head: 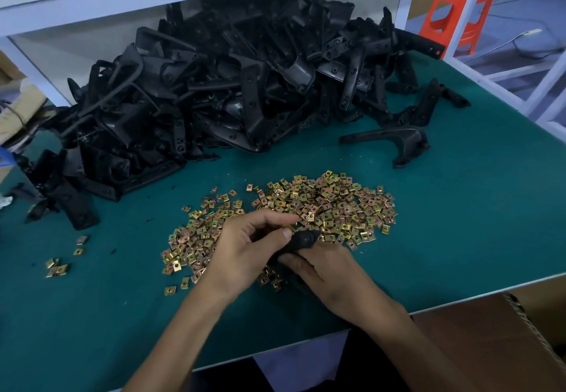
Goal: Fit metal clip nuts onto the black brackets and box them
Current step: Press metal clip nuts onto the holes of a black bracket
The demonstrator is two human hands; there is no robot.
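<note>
Brass-coloured clip nuts (330,204) lie in a loose heap on the green mat (459,223), directly under and beyond your hands, with a few strays (56,267) well apart to your left. Noted: you hold one black bracket (301,240) low over the near edge of that heap. Your left hand (245,247) grips it from above, fingers curled, with thumb and forefinger closed at the bracket's end. A glint of metal shows there, but whether a nut is pinched between them cannot be told. Your right hand (324,275) holds the bracket from below, thumb pressed along its underside; its other fingers are hidden. Judgement: the step in hand is seating a nut on the bracket's tab. To do it well, steady the bracket with the right hand and let only the left do the pushing. Line the nut's open side square to the tab edge and slide it on until its hole sits over the bracket's hole. Lift the work slightly clear of the heap so no loose nut snags underneath. The unfitted stock (229,85) is piled at the back of the bench, with a single bracket (395,143) lying apart in front of it. The cardboard box (490,345) stands below the bench edge at your right.
</note>
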